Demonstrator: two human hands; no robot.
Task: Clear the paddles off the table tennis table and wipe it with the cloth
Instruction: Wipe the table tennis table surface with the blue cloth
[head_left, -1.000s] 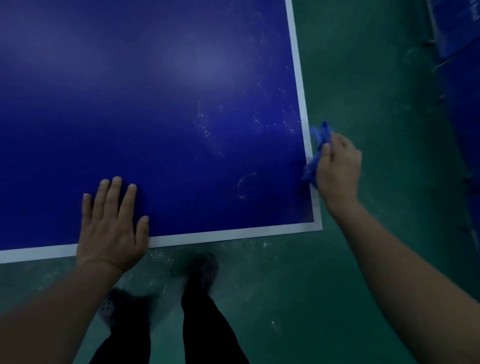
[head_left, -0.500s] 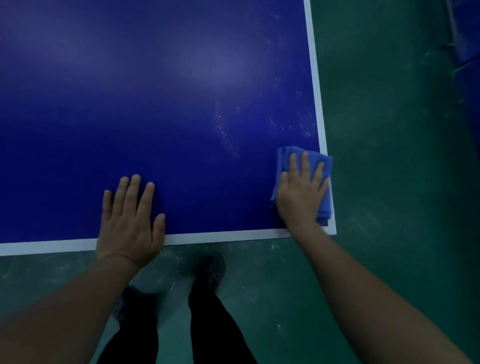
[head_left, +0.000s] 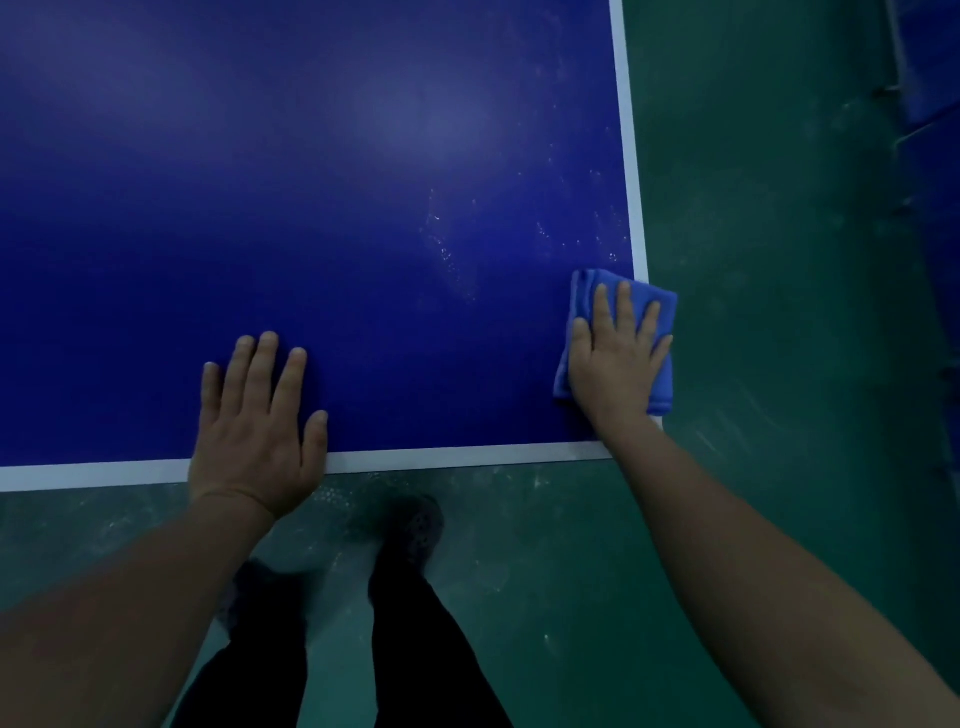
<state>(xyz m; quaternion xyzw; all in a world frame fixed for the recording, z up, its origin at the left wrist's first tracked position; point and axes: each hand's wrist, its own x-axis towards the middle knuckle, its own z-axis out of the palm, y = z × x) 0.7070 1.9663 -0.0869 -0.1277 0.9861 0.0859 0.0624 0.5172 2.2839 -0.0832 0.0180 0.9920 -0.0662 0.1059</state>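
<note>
We see the table tennis table, a dark blue surface with a white line along its near edge and its right edge. At the near right corner a folded blue cloth lies on it, overhanging the right edge, with our right hand pressed flat on top. Our left hand rests flat at the near edge. Pale specks dot the surface just beyond the cloth.

right hand | now flat on cloth; moved onto table corner
</note>
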